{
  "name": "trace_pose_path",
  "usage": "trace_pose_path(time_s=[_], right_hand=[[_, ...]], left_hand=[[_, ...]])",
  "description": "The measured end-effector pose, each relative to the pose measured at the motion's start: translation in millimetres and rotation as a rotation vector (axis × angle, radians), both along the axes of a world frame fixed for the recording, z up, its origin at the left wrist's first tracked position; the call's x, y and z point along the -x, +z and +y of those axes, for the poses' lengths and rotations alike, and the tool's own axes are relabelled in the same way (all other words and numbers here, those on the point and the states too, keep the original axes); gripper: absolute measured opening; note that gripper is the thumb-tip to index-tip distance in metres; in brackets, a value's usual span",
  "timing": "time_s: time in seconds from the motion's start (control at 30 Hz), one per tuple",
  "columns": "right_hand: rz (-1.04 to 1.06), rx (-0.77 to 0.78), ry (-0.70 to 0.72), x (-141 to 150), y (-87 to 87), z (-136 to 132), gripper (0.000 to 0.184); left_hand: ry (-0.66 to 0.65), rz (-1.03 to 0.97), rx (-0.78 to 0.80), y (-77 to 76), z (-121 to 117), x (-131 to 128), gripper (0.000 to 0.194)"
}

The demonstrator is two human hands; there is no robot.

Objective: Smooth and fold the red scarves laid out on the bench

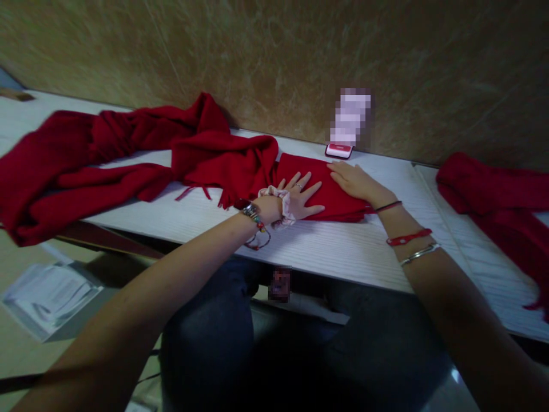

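Head view: 2 bare hands flat on folded red cloth point(343, 197).
Left-hand point(303, 195) fingers spread; right-hand point(352, 178) fingers close together, near its right edge. Cloth lies on white table point(377, 257); loose red cloth point(223, 160) adjoins at left, phone point(339, 150) behind.

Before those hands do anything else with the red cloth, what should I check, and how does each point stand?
1. Left hand flat on the folded red cloth: ok.
2. Right hand on it too: ok.
3. Folded cloth lying on the table: ok.
4. Its edges all even: not ok, a bit sticks out near the right hand.
5. Folded cloth separate from the bunched red cloth: cannot tell.
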State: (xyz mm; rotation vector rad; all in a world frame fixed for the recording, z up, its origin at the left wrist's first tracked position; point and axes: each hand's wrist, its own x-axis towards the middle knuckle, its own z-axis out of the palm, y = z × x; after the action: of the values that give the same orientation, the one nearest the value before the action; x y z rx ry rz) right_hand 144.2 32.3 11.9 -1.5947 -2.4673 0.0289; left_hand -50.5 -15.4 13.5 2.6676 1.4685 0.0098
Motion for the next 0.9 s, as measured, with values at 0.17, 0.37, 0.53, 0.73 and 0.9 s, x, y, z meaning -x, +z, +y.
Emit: trace_pose_path(time_s=[0.17,0.37,0.53,0.73,0.9], right_hand=[[-0.025,-0.107,-0.123,-33,3.8,9,0.042],[0.087,-0.088,0.073,-31,18.1,-7,0.045],[-0.031,0.069,0.147,-20,2.1,-15,0.048],[-0.080,-0.009,-0.074,-35,0.5,-19,0.047],[0.065,-0.159,-0.042,-27,12.1,-37,0.049]], left_hand=[[-0.004,-0.005,0.011,0.0,0,2,0.064],[-0.001,-0.015,0.008,0.1,0,2,0.065],[-0.023,0.007,-0.006,-4.6,5,5,0.065],[-0.027,-0.033,-0.014,-5.3,4,7,0.064],[-0.016,-0.050,-0.020,-3.0,1,7,0.063]])
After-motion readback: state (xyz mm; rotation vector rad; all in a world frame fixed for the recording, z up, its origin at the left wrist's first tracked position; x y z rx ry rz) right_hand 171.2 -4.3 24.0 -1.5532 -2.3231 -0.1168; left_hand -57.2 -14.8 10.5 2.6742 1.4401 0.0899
